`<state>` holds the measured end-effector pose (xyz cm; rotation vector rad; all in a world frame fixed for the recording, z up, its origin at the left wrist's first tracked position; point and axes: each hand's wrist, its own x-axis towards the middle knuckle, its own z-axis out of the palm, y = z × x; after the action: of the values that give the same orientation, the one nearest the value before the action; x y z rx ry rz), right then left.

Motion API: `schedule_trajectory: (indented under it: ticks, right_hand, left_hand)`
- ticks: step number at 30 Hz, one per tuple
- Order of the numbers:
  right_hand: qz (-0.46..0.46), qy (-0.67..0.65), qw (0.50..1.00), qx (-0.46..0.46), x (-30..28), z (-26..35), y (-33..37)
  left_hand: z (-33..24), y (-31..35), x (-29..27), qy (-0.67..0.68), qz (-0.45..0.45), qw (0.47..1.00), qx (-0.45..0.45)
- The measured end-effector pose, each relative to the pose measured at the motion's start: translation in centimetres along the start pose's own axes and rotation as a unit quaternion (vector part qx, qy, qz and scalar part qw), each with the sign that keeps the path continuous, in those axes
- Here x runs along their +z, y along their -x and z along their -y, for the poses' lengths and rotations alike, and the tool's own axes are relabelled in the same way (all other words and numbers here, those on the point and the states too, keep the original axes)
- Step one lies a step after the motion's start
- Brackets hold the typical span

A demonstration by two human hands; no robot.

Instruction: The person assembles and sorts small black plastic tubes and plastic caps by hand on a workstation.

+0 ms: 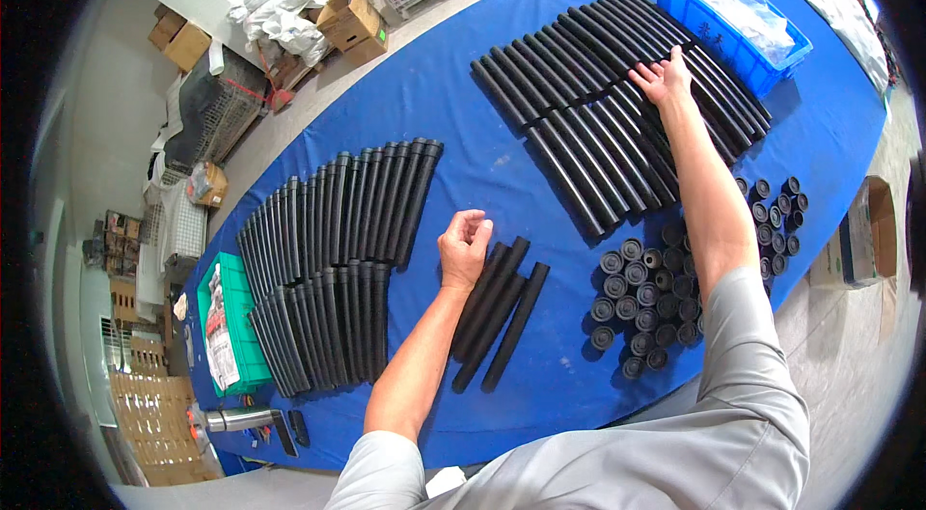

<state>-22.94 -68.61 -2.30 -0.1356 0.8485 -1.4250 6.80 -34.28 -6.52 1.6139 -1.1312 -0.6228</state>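
Observation:
My right hand [664,78] reaches over the wide bank of black tubes [579,56] at the far right. Its fingers are spread, and its fingertips lie at the tubes, though I cannot tell whether they press on any. Nothing shows in its grasp. Loosely curled, my left hand [465,248] hovers near the middle of the blue table, with no object visible in its fingers. Just right of it, a few loose black tubes [514,327] lie side by side at a slant. Black tubes with collared ends [357,211] form two overlapping rows at the left.
Small round black caps [637,273] stand clustered near my right forearm. A blue crate [738,27] with clear plastic stands far right, a green crate [253,356] at the left edge. A silver flask [241,419] lies near left. Blue cloth [405,85] covers the table.

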Motion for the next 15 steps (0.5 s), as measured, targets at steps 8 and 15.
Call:
schedule_trajectory:
  ticks: [8,15]
  right_hand:
    - [0.028,-0.029,0.999,0.030,-0.20,0.50,-0.12]
    - [0.041,-0.051,0.997,0.049,0.19,0.78,-0.21]
  left_hand:
    - [-0.53,0.13,0.03,0.005,0.006,1.000,0.008]
    - [-0.33,0.23,0.23,0.005,0.010,1.000,0.002]
